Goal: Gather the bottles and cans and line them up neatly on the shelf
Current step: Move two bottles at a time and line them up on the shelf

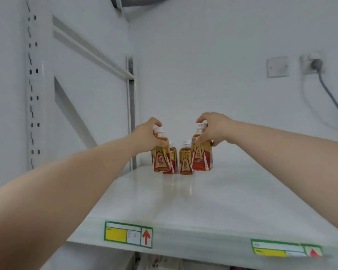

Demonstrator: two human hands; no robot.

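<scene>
Several small amber drink bottles with red-and-gold labels and white caps stand close together at the back left of the white shelf (213,203). My left hand (147,136) grips the neck of the left front bottle (161,159). My right hand (215,128) grips the neck of the right front bottle (201,156). Between and just behind them stand two more bottles, one (172,160) partly hidden behind the left bottle and one (186,161) in plain view. All are upright.
A perforated white upright (32,84) and a rear post (131,114) bound the shelf on the left. The shelf's front edge carries two price labels (128,234) (285,249). A wall socket with a grey cable (318,65) is at the right.
</scene>
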